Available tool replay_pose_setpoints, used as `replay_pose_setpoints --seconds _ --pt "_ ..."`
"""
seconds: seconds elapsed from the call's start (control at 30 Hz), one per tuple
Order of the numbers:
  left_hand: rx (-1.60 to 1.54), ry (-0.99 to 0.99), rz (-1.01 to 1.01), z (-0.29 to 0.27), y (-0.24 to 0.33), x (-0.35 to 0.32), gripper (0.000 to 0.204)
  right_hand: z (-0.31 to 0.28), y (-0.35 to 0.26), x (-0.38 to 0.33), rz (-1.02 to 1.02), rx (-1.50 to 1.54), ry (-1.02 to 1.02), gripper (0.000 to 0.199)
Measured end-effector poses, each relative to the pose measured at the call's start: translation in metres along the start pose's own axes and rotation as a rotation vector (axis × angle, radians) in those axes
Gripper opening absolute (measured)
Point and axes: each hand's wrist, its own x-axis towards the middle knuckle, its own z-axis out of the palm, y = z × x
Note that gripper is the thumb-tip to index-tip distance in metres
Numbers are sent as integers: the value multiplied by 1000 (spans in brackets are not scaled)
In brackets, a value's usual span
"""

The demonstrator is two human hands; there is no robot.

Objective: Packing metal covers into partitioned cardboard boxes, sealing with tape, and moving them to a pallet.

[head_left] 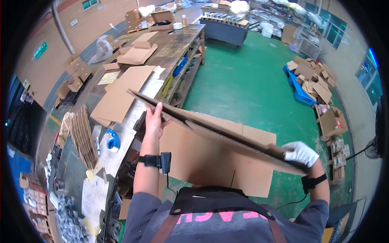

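Note:
A flattened cardboard box point(227, 135), seen along its corrugated edges, is held up in front of me and slants down to the right. My left hand point(154, 120), bare, grips its left part with the thumb up and fingers around the edge. My right hand point(300, 154), in a white glove, is closed on its right end. The layers stand slightly apart toward the left end. Below it, a large opened cardboard sheet point(255, 178) with fold lines and a slit lies low in front of my body, partly hidden by the box.
A long workbench point(172, 42) runs along the left, bearing flat cardboard point(121, 95), a blue tape roll point(113, 141) and a stack of folded cardboard point(83, 135). At right, a blue pallet point(298, 87) carries scrap cardboard. A grey bin point(223, 31) stands at the far end.

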Motion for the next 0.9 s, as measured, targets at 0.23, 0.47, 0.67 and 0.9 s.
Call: replay_pose_setpoints --seconds 0.23,0.47,0.67,0.9 --pt "144 -84 -10 -3 23 -28 64 -37 91 -31 105 -422 619 14" --pt "639 -536 98 -49 121 -6 66 -44 13 -30 97 171 701 23" --pt "775 -406 -240 -12 99 28 71 5 71 15 216 386 757 39" --pt "1342 -730 62 45 5 3 88 22 49 28 155 409 689 61"
